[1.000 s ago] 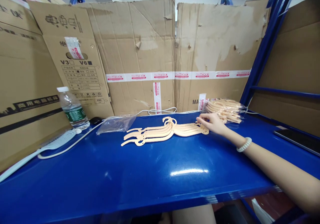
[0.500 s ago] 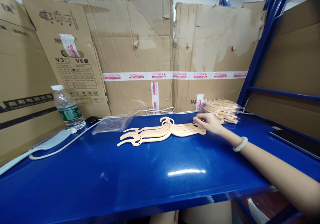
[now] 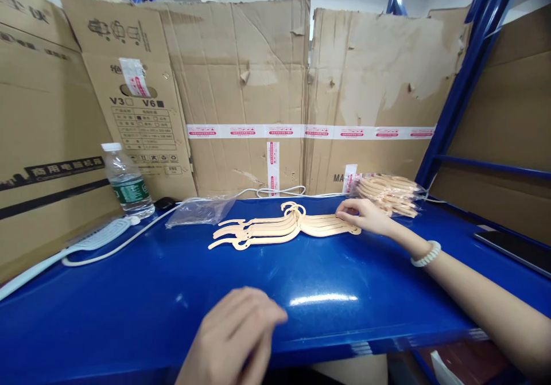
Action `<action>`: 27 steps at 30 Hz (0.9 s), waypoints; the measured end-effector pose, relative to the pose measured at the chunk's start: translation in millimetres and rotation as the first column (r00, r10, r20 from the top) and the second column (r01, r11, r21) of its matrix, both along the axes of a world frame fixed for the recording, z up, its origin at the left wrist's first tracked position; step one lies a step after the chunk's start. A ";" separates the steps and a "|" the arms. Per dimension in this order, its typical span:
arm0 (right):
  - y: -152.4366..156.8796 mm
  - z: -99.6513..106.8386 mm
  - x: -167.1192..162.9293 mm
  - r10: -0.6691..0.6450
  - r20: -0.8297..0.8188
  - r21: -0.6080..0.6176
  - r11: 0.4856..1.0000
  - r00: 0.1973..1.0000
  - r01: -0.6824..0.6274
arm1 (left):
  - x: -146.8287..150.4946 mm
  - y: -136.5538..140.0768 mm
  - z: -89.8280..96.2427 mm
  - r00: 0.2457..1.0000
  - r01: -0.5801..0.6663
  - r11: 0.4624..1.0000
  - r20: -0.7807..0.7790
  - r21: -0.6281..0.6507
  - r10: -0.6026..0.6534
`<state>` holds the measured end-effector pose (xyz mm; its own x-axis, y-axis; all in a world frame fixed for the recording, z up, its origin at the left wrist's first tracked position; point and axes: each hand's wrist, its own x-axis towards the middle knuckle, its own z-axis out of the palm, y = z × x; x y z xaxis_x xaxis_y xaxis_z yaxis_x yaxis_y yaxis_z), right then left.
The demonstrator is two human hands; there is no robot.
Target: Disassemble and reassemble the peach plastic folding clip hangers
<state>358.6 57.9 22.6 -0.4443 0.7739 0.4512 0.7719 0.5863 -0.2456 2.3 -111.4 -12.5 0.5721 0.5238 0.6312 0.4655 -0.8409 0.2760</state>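
Observation:
Several cream plastic clothes hangers (image 3: pixel 271 231) lie side by side on the blue tabletop (image 3: pixel 129 316), hooks pointing away from me. My right hand (image 3: pixel 365 216) is at their right ends, thumb and forefinger pinched on the end of the rearmost hanger. My fingers hide part of that end. Over the front of the table is my left hand (image 3: pixel 235 336), slightly blurred, back of the hand up. Its fingers are loosely bent and the thumb is apart below them. I see nothing in it, and it is well short of the hangers.
Behind my right hand is a clear bag of more hangers (image 3: pixel 387 193). Left stand a water bottle (image 3: pixel 131 187), a white hairbrush (image 3: pixel 97 240) and an empty clear bag (image 3: pixel 198 210). A white cable (image 3: pixel 107 260) runs along. A phone (image 3: pixel 514 250) lies right. Cardboard (image 3: pixel 245 98) walls the back.
My left hand has come up from below the table edge to over its front. My right hand stays at the hangers' right ends. The whole view has shifted slightly.

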 end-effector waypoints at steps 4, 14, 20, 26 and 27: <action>-5.6 -3.7 -8.9 0.041 0.075 -0.003 0.999 0.996 -0.041 | -0.4 23.3 4.5 0.950 -0.294 0.935 -0.051 0.198 0.309; 2.3 -31.8 -51.5 0.082 0.301 -0.117 0.992 0.950 -0.048 | -0.8 24.0 -1.5 0.916 -0.308 0.936 -0.213 0.174 0.341; 10.6 -37.9 -67.5 0.026 0.355 -0.148 0.989 0.935 0.028 | -1.3 24.4 0.1 0.914 -0.293 0.949 -0.257 0.113 0.313; 18.9 -39.4 -84.5 -0.007 0.336 -0.126 0.991 0.942 0.052 | -3.2 25.2 -0.1 0.913 -0.304 0.950 -0.262 0.076 0.313; 18.3 -37.8 -85.4 -0.003 0.324 -0.116 0.992 0.946 0.043 | -3.8 25.3 0.0 0.913 -0.305 0.949 -0.260 0.075 0.314</action>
